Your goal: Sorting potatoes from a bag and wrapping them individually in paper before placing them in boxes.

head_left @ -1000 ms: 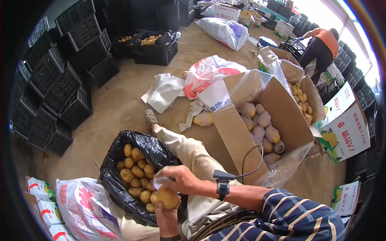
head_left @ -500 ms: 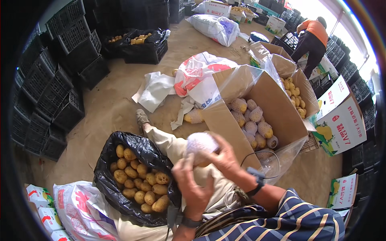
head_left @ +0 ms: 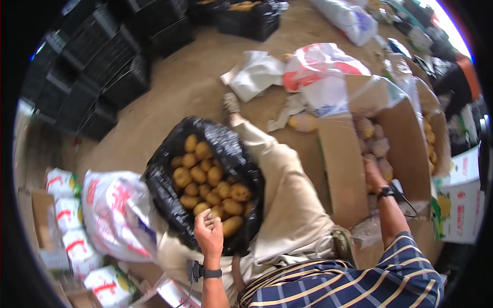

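Note:
My left hand (head_left: 209, 235) is over the near side of a crate or basket lined with a black plastic bag (head_left: 169, 146). Its fingers are bent, with the thumb apart, right at the bare yellow-brown potatoes (head_left: 198, 174) heaped inside; no potato shows lifted in it. To the right, my right hand (head_left: 374, 173) reaches down into an open cardboard box (head_left: 339, 174). Potatoes in white foam net sleeves (head_left: 380, 148) lie in that box around it. Its fingers are hidden among them, so their grip does not show.
Black crates (head_left: 123, 77) are stacked at the left. A white-and-red sack (head_left: 115, 210) slumps beside the bag-lined potatoes, near small white packs (head_left: 77, 246). Ahead lie white paper (head_left: 252, 77) and another red-printed sack (head_left: 321, 64). A person in orange (head_left: 468, 77) bends at the far right.
My hands have parted: the right took the sleeved potato from in front of me into the cardboard box, and the left moved to the bare potatoes. The whole view has shifted.

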### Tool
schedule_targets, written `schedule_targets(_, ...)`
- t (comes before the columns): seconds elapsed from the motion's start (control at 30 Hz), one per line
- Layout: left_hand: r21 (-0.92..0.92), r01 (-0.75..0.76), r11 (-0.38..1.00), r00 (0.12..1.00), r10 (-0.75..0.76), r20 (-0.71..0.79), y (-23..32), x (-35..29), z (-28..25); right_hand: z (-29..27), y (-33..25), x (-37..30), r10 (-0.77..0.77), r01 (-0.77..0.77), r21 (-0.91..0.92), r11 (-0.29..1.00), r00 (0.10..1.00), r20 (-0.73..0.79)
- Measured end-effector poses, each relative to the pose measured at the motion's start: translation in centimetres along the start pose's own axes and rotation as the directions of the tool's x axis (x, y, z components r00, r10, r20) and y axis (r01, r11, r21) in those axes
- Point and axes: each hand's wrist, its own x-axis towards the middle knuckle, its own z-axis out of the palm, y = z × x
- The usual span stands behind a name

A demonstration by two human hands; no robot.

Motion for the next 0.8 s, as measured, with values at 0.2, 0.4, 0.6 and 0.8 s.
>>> schedule_targets(0.2, 0.306, -0.188, 0.933, 0.982, 0.168, 0.092, -2.4, 0.9, -1.4, 4.2, -11.3, -5.8, -0.785, 0.515, -0.668, 0.537, 0.595, -0.172)
schedule_targets(0.4, 0.471, -0.379, 0.796, 0.908, 0.223, 0.353, -2.3, 1.7, 0.8, 23.1, -17.8, -16.8, -0.747, 0.857, -0.220, 0.465, 0.514, 0.423)
schedule_targets(0.6, 0.612, -0.478, 0.631, 0.863, 0.206, 0.461, -3.6, -0.6, 1.1, 40.9, -11.3, -16.2, -0.371, 0.963, -0.260, -0.063, 0.220, 0.902)
schedule_targets(0.8, 0.662, -0.500, 0.559, 0.865, 0.290, 0.409, -5.0, -0.4, 2.1, 43.0, -5.3, -10.8, -0.194, 0.896, -0.434, 0.093, 0.444, 0.875)
